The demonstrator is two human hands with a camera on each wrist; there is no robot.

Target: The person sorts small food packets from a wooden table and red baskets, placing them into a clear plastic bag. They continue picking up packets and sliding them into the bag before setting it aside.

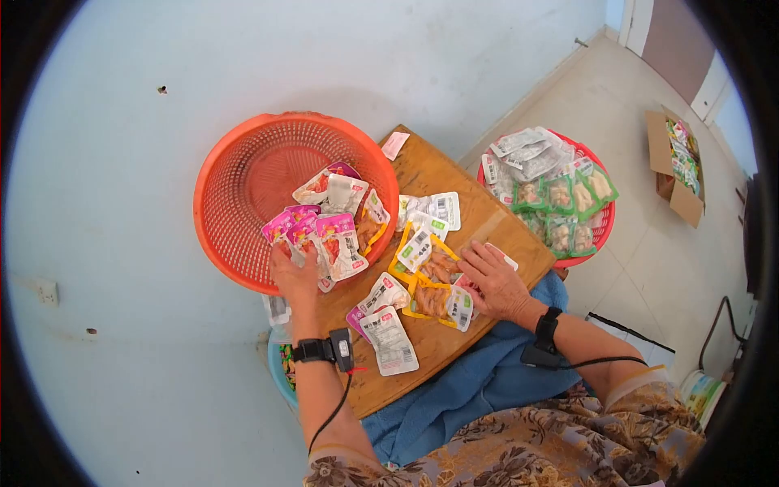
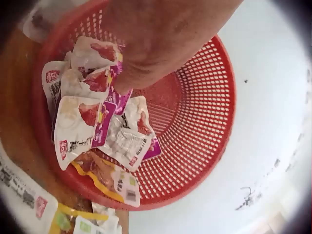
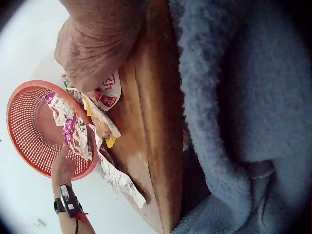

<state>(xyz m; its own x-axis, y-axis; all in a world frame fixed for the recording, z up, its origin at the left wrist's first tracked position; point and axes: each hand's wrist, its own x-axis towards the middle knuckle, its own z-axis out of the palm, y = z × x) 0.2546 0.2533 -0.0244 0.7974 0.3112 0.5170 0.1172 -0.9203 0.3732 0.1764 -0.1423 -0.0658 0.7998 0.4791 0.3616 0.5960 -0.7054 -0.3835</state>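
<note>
In the head view my left hand (image 1: 294, 274) is inside the near rim of the orange plastic basket (image 1: 230, 144). Its fingers and thumb close at the purple ends of white-and-purple snack packets (image 1: 339, 243); the left wrist view shows these packets (image 2: 80, 124) fanned out below the hand, fingertips partly hidden. On the wooden table, my right hand (image 1: 497, 282) rests with extended fingers over red-and-white packets, touching the edge of a yellow-edged packet (image 1: 438, 302). In the right wrist view a white packet with red lettering (image 3: 111, 90) shows under that hand.
White-and-purple packets (image 1: 389, 337) lie on the table (image 1: 345, 390), near its left edge. A red basket (image 1: 599, 243) of green and silver packets stands beyond it at right. Farther off is a cardboard box (image 1: 686, 203). The blue wall borders the orange basket.
</note>
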